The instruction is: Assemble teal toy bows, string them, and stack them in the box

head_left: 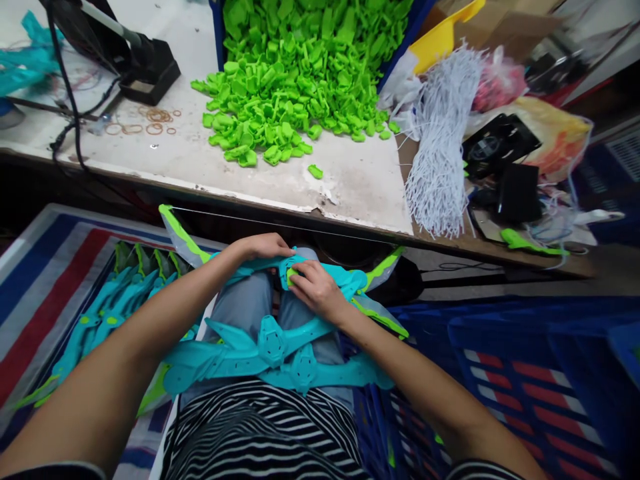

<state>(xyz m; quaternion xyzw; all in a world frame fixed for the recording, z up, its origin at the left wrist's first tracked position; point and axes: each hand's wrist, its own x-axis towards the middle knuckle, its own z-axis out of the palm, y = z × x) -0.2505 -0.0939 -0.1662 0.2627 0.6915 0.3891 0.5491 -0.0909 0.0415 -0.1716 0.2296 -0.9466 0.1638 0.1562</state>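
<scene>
A teal toy bow (345, 273) with lime-green limb tips and a white string lies across my knees, close to the bench edge. My left hand (266, 245) is closed on the bow just left of its middle, with some fingers hidden behind it. Pinched in my right hand (316, 287) is a small lime-green plastic piece (291, 275), held against the bow's centre hub. Part of that piece is covered by my fingers. Two more teal bows lie on my lap nearer my body, an upper bow (273, 341) and a lower bow (305, 367), partly overlapping.
Loose green pieces (280, 100) spill from a blue bin onto the white bench (360, 180). White strings (443, 140) hang over its right edge. Rubber bands (157, 117) lie left. Finished-looking bows (107, 320) are stacked at my left; blue crates (525, 373) stand at my right.
</scene>
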